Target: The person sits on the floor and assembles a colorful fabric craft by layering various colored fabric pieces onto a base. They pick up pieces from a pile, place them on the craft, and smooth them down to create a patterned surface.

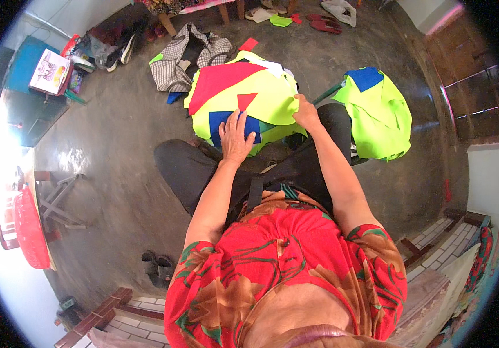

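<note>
- We see the left hand [237, 137] laid palm-down, its fingers a little apart, on the blue piece [216, 123]; it presses rather than grips.
- We read the right hand [306, 113] as pinched: thumb and fingers come together on the edge of the yellow-green cloth [281, 107]. Exact finger contact is too small to confirm.
- The yellow-green cloth lies in a heap just beyond and between both hands, in front of the folded legs in dark trousers [188, 174].
- Just beyond the left fingertips we note a small red piece [246, 101]; farther out, a large red piece [217, 87] lies over the heap.
- Well to the right of the right hand we record a second yellow-green bundle [377, 119], with a blue patch [365, 79] at its far end.
- Beyond the left hand, to its left, we log a checked cloth [171, 68] beside the heap.
- Step in hand, our judgement: steadying the heap with the left while taking hold of its edge with the right.
- Next move, our judgement: it calls for a firm right pinch and left pressure, so the loose-looking pieces do not slide.
</note>
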### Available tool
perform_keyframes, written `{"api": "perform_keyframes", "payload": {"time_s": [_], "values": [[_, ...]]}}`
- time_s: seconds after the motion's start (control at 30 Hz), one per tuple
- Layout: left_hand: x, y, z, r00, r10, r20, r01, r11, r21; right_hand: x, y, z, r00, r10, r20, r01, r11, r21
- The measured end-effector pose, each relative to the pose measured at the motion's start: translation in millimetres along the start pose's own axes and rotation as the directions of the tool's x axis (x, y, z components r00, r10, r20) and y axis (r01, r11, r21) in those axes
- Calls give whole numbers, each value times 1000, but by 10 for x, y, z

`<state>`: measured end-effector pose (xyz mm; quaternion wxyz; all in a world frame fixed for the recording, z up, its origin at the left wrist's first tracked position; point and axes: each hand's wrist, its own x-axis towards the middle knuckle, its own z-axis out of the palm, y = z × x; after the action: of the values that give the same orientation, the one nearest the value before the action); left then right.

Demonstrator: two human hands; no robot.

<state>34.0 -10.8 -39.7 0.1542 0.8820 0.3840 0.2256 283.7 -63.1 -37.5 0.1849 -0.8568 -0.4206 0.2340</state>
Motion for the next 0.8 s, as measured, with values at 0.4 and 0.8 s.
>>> {"api": "perform_keyframes", "payload": {"time_s": [0.4,0.8], "values": [[577,122,179,964,-261,-45,265,956,127,-43,4,73,990,-92,-103,85,994,-74],[465,7,105,976,-174,-134,145,969,-198,-113,-101,-23,983,-100,-155,70,980,-184]]}}
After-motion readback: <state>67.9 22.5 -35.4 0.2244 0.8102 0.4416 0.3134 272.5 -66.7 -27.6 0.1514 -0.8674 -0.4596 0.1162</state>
